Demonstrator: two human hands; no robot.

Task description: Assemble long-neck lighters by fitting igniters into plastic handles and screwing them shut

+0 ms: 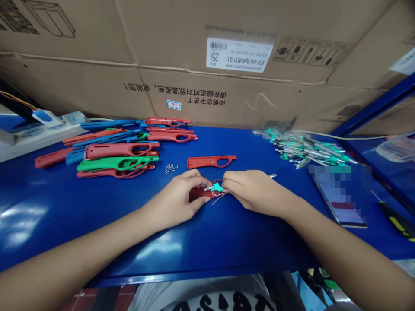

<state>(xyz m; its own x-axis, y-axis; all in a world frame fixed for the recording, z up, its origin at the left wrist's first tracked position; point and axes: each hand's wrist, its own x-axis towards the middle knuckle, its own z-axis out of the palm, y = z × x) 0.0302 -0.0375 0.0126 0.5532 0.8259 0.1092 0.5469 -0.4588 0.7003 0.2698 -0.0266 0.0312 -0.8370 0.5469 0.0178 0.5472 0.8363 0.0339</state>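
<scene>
A red lighter casing half (pixel 198 194) lies low over the blue table, with my left hand (pixel 177 196) gripping it by the handle end between thumb and fingers. Inside the casing sits a teal trigger piece (pixel 216 187) with thin white wires. My right hand (pixel 256 192) is closed in a pinch at the right of the trigger piece, on the lighter's igniter assembly; its fingertips are partly hidden. A metal tube end (pixel 272 175) sticks out beyond that hand. Just behind my hands, a second red casing half (pixel 210 161) rests hollow side up.
Red, green and blue lighter casings (pixel 119 150) are piled at left, near small screws (pixel 170 167) and a power strip (pixel 39 131). Teal igniter assemblies (pixel 308 147) lie back right, near a phone (pixel 340 203) and screwdriver (pixel 397 220). A cardboard box (pixel 175 52) stands behind.
</scene>
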